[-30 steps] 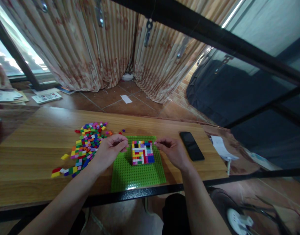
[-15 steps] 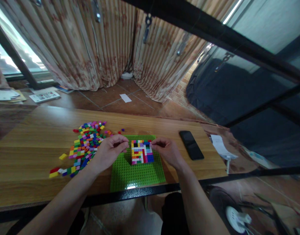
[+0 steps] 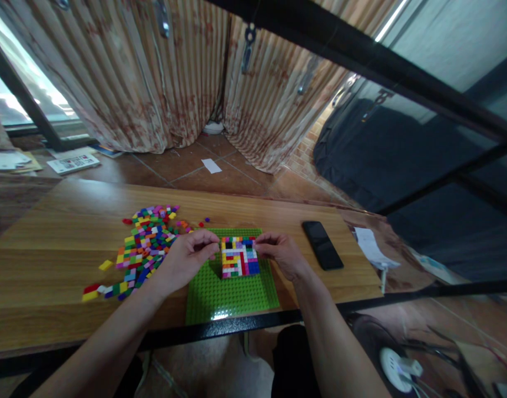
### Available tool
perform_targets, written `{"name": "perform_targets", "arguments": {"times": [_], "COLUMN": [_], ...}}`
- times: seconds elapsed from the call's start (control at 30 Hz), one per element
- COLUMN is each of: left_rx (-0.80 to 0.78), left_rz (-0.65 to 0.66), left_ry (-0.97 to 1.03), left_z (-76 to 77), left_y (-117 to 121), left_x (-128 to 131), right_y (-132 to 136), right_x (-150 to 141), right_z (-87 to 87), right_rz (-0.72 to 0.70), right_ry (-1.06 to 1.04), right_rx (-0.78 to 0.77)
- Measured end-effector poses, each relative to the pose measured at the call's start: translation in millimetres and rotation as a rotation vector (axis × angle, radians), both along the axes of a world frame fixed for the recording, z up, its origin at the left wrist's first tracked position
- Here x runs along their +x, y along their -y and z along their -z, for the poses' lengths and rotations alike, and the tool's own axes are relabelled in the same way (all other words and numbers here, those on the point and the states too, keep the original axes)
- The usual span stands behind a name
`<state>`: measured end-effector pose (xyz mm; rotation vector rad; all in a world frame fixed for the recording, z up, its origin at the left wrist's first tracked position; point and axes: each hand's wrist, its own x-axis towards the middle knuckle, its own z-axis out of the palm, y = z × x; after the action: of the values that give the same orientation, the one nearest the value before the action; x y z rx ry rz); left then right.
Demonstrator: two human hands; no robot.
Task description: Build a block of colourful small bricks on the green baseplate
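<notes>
On the worktop [image 3: 50,237], left of the green baseplate [image 3: 232,301], loose bricks [image 3: 143,243] lie in a heap. Next comes the left hand [image 3: 187,257], over the baseplate's left edge, thumb and forefinger drawn close together; I cannot tell whether its grip has a piece in it. The brick block [image 3: 241,260] sits on the baseplate's upper middle, between the two hands. It looks roughly square, so no long axis stands out. The right hand [image 3: 280,253] comes in over the baseplate's right edge and is the nearer one: its pinched fingertips are at the block's upper right corner, the block lying to their left. Contact there, and anything inside that grip, cannot be made out. Right of the baseplate, well apart, lies a black phone [image 3: 322,245].
</notes>
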<state>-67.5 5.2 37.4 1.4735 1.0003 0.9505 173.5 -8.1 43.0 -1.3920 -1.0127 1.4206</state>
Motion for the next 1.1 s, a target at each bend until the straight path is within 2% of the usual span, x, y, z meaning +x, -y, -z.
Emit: {"name": "perform_targets", "arguments": {"times": [0.17,0.27,0.47,0.53,0.63,0.8,1.1], "left_rx": [0.034,0.113,0.486,0.622,0.722,0.766,0.673], "left_rz": [0.006,-0.028,-0.208,-0.211,-0.184,-0.131,-0.155], "left_ry": [-0.064,-0.153,-0.518,-0.639,-0.763,-0.878,-1.003], "left_z": [-1.0,0.7,11.0,15.8,24.0,30.0,18.7], "left_y": [-0.2,-4.7,-32.3,-42.3,-51.0,-51.8,-45.7], "left_x": [-1.0,-6.3,-17.2,-16.1,-11.6,-8.1,-11.6], "right_y": [-0.5,-0.4,-0.1,-0.2,-0.6,-0.6,1.1], "right_x": [0.4,-0.1,1.6,3.6,5.0,1.6,0.5], "right_z": [3.8,5.3,1.6,-1.5,-5.6,-7.3,-10.1], "right_rz": [0.002,0.004,-0.008,0.01,0.052,0.067,0.093], "right_ry": [-0.031,-0.058,-0.04,-0.043,-0.057,-0.039,-0.036], "right_rx": [-0.026,-0.031,-0.013,0.015,0.055,0.084,0.073]}}
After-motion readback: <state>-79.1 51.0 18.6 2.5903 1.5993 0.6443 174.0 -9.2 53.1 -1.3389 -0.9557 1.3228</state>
